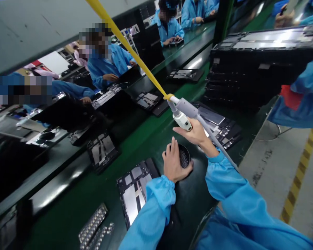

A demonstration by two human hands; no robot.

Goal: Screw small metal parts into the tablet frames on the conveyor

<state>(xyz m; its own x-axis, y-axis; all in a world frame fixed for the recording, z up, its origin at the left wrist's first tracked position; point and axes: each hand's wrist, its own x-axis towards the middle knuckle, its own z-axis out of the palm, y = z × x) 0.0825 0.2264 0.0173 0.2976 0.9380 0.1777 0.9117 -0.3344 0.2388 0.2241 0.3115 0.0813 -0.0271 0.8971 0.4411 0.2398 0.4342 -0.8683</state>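
Observation:
My right hand (197, 133) is closed around a white electric screwdriver (182, 119), whose lower part is hidden by the hand. A yellow strap (135, 55) is tied at the screwdriver's top, and a grey cable (214, 137) runs from there along my right forearm. My left hand (173, 163) grips a round black dish (184, 156) on the bench, its thumb and fingers around the rim. Small pieces in the dish are too fine to name. Left of it lies an opened flat electronic device (135, 194) with silver panels.
Strips of small parts (94, 222) lie at the lower left. Beyond my right hand are stacked device panels (216, 125) and a tall black stack (245, 73). More opened devices (103, 151) lie along the green bench (78, 187). Co-workers in blue (109, 64) sit opposite.

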